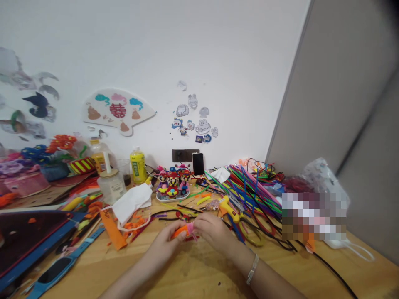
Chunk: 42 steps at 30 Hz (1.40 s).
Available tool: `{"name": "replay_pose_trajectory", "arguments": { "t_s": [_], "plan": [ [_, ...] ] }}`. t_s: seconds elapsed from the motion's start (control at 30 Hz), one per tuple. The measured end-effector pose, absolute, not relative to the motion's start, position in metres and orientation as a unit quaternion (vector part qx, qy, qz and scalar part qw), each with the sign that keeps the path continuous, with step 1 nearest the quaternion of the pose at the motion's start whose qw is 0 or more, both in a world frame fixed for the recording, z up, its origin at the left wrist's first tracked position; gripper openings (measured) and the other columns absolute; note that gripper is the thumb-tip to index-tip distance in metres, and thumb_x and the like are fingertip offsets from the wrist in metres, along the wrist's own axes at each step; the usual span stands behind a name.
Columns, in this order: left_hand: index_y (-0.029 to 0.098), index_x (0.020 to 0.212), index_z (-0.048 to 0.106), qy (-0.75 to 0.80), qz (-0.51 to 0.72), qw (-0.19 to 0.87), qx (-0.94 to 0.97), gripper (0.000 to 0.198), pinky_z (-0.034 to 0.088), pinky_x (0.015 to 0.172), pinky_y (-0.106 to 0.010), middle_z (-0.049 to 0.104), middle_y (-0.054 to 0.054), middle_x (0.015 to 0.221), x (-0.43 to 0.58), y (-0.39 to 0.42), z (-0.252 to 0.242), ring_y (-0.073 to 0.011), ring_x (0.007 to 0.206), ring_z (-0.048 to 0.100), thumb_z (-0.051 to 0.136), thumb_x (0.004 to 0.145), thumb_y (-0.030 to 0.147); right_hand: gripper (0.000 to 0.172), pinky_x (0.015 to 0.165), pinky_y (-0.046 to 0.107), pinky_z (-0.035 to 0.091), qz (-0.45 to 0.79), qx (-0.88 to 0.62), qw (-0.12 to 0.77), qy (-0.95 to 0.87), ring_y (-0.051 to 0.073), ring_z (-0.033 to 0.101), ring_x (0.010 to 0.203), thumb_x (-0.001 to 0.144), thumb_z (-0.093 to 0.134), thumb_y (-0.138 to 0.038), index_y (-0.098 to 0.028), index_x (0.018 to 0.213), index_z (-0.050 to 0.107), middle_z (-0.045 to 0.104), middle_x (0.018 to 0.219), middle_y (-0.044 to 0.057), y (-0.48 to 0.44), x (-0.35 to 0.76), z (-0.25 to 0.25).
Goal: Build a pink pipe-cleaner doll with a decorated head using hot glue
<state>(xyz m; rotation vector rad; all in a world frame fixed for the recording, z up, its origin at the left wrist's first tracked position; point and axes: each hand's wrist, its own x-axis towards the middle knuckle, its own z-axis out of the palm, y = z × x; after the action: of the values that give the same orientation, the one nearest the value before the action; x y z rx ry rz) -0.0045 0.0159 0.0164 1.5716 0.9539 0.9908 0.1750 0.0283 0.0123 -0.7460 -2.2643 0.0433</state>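
My left hand point(166, 241) is closed around an orange fuzzy piece point(180, 231), which looks like bundled pipe cleaners. Pink pipe cleaner point(191, 228) wraps its right end, with loose pink ends hanging below. At that pink end the fingers of my right hand point(215, 232) are closed, touching or gripping it; the fingertips are partly hidden. Just behind the hands lie dark pipe cleaners point(174, 218) and a yellow hot glue gun point(230, 209). A tray of small colourful fuzzy figures point(173, 182) stands farther back.
A heap of many-coloured pipe cleaners point(249, 187) covers the right back. At the left are a glass jar point(112, 187), a yellow-green bottle point(137, 165), white tissue point(132, 202), and a blue smartwatch point(59, 265). A phone point(198, 163) leans on the wall.
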Motion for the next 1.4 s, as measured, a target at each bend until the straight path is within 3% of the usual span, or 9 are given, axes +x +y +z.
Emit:
{"name": "replay_pose_trajectory", "arguments": {
  "t_s": [0.13, 0.27, 0.4, 0.53, 0.67, 1.2, 1.3, 1.4],
  "plan": [
    [0.019, 0.080, 0.064, 0.388, 0.412, 0.507, 0.650, 0.019, 0.044, 0.076, -0.028, 0.067, -0.002, 0.080, -0.004, 0.016, 0.018, -0.0207, 0.081, 0.059, 0.059, 0.072, 0.035, 0.020, 0.064, 0.023, 0.041, 0.056, -0.296, 0.370, -0.879, 0.013, 0.050, 0.072, 0.087, 0.043, -0.023, -0.016, 0.080, 0.060, 0.057, 0.077, 0.004, 0.027, 0.175, 0.014],
    [0.019, 0.078, 0.063, 0.403, 0.414, 0.473, 0.665, 0.018, 0.044, 0.075, -0.028, 0.067, -0.002, 0.079, -0.003, 0.015, 0.020, -0.0211, 0.080, 0.059, 0.057, 0.073, 0.035, 0.013, 0.069, 0.024, 0.044, 0.227, -0.322, 0.442, -0.806, 0.014, 0.055, 0.075, 0.080, 0.055, -0.027, -0.017, 0.082, 0.062, 0.060, 0.080, 0.004, 0.030, 0.172, 0.012],
    [0.019, 0.084, 0.060, 0.420, 0.413, 0.425, 0.688, 0.020, 0.044, 0.076, -0.029, 0.067, -0.004, 0.084, -0.003, 0.014, 0.015, -0.0221, 0.084, 0.059, 0.050, 0.078, 0.035, 0.030, 0.065, 0.027, 0.048, 0.446, -0.336, 0.476, -0.679, 0.015, 0.059, 0.069, 0.072, 0.063, -0.040, -0.015, 0.088, 0.062, 0.063, 0.078, 0.004, 0.035, 0.167, 0.008],
    [0.017, 0.087, 0.058, 0.432, 0.415, 0.368, 0.711, 0.021, 0.043, 0.077, -0.031, 0.066, -0.006, 0.085, -0.003, 0.014, 0.011, -0.0228, 0.083, 0.058, 0.046, 0.081, 0.033, 0.041, 0.055, 0.025, 0.047, 0.525, -0.355, 0.469, -0.616, 0.012, 0.057, 0.055, 0.067, 0.062, -0.052, -0.014, 0.081, 0.064, 0.062, 0.066, 0.002, 0.037, 0.162, 0.008],
    [0.017, 0.084, 0.058, 0.450, 0.411, 0.313, 0.728, 0.019, 0.043, 0.074, -0.032, 0.065, -0.007, 0.082, -0.002, 0.013, 0.011, -0.0237, 0.079, 0.057, 0.044, 0.081, 0.030, 0.047, 0.053, 0.024, 0.047, 0.588, -0.366, 0.435, -0.576, 0.011, 0.058, 0.051, 0.062, 0.063, -0.056, -0.013, 0.080, 0.064, 0.064, 0.068, 0.003, 0.034, 0.157, 0.010],
    [0.020, 0.079, 0.060, 0.417, 0.464, 0.338, 0.705, 0.017, 0.043, 0.073, -0.030, 0.065, -0.006, 0.078, 0.000, 0.011, 0.004, -0.0228, 0.077, 0.058, 0.046, 0.082, 0.031, 0.042, 0.051, 0.022, 0.042, 0.549, -0.336, 0.493, -0.586, 0.009, 0.050, 0.046, 0.066, 0.062, -0.053, -0.012, 0.063, 0.058, 0.054, 0.053, -0.001, 0.026, 0.146, 0.014],
    [0.021, 0.081, 0.060, 0.421, 0.478, 0.343, 0.690, 0.016, 0.043, 0.074, -0.030, 0.065, -0.006, 0.079, 0.001, 0.011, 0.004, -0.0229, 0.077, 0.058, 0.049, 0.080, 0.032, 0.043, 0.051, 0.024, 0.044, 0.519, -0.352, 0.499, -0.599, 0.012, 0.053, 0.049, 0.067, 0.060, -0.054, -0.011, 0.068, 0.059, 0.056, 0.056, 0.001, 0.031, 0.146, 0.006],
    [0.020, 0.084, 0.061, 0.430, 0.486, 0.362, 0.669, 0.018, 0.044, 0.076, -0.031, 0.067, -0.007, 0.086, 0.003, 0.012, 0.003, -0.0236, 0.081, 0.058, 0.050, 0.079, 0.033, 0.040, 0.059, 0.028, 0.047, 0.445, -0.388, 0.506, -0.629, 0.017, 0.059, 0.066, 0.069, 0.061, -0.048, -0.012, 0.086, 0.063, 0.063, 0.074, 0.007, 0.035, 0.151, 0.001]
  ]
}}
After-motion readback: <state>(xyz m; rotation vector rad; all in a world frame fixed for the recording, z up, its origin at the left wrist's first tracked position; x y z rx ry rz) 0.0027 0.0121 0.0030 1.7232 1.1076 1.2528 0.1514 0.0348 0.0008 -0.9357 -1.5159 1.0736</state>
